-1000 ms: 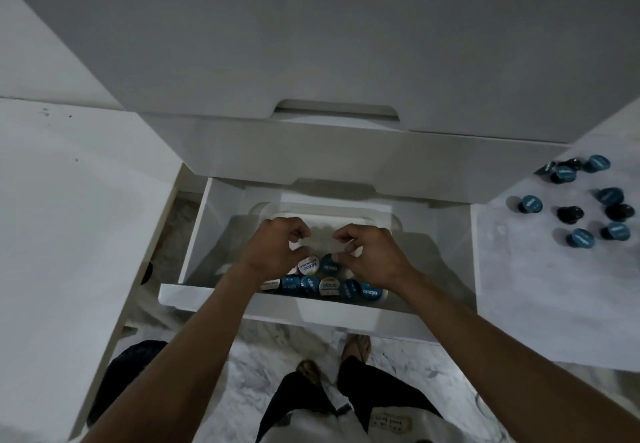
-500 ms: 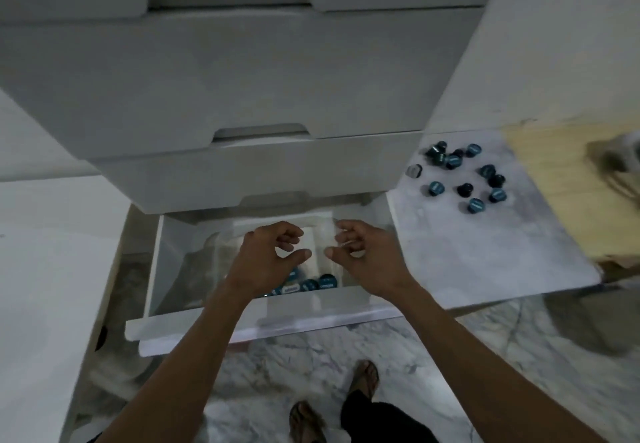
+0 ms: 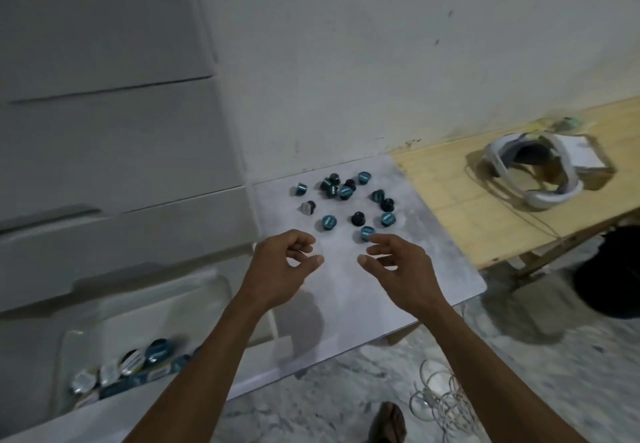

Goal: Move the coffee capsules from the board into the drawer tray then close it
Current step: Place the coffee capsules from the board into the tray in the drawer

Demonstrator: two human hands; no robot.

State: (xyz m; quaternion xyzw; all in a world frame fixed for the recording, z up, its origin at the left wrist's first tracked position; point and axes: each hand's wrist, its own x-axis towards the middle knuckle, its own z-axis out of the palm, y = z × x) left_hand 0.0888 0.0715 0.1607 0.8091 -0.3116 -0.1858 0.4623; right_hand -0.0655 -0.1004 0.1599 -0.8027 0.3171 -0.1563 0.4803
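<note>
Our left hand (image 3: pixel 281 267) has its fingers loosely curled around nothing, thumb tip apart from them; our right hand (image 3: pixel 401 267) spreads its fingers, relaxed and empty. Both hover over the near part of the pale board (image 3: pixel 429 269). Just beyond the right fingertips sits a teal-topped capsule (image 3: pixel 365 233), and the other coffee capsules (image 3: pixel 346 192) lie scattered toward the board's far edge. At near left the drawer (image 3: pixel 242 378) stands open, its tray (image 3: pixel 166 307) holding more capsules (image 3: pixel 138 366). A white headset (image 3: pixel 533 196) rests on the wooden bench (image 3: pixel 467 200) at right.
</note>
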